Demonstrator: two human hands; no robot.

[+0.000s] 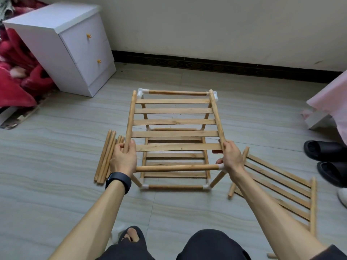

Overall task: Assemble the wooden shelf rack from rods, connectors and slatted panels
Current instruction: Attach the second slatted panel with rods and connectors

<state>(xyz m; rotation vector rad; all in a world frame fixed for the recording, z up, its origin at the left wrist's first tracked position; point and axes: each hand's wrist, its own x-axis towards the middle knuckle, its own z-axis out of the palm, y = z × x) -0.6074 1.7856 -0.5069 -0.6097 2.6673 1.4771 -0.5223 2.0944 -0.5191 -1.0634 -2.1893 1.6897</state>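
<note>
A part-built wooden rack [174, 168] of rods and white connectors [143, 92] stands on the tiled floor, with a slatted panel fitted low inside it. Over its top I hold a second slatted panel [175, 121], tilted, its far end near the back connectors. My left hand [124, 156] grips the panel's left side rod near its front end. My right hand [231, 156] grips the right side rod at its front end. A third slatted panel [277, 188] lies flat on the floor at the right. Several loose rods [107, 158] lie bundled left of the rack.
A white two-drawer cabinet [75, 51] stands at the back left beside red bedding [16, 76]. Black slippers [326, 162] and pink fabric [330, 98] are at the right edge. The wall with a dark skirting runs behind the rack. My knees and a slippered foot fill the bottom.
</note>
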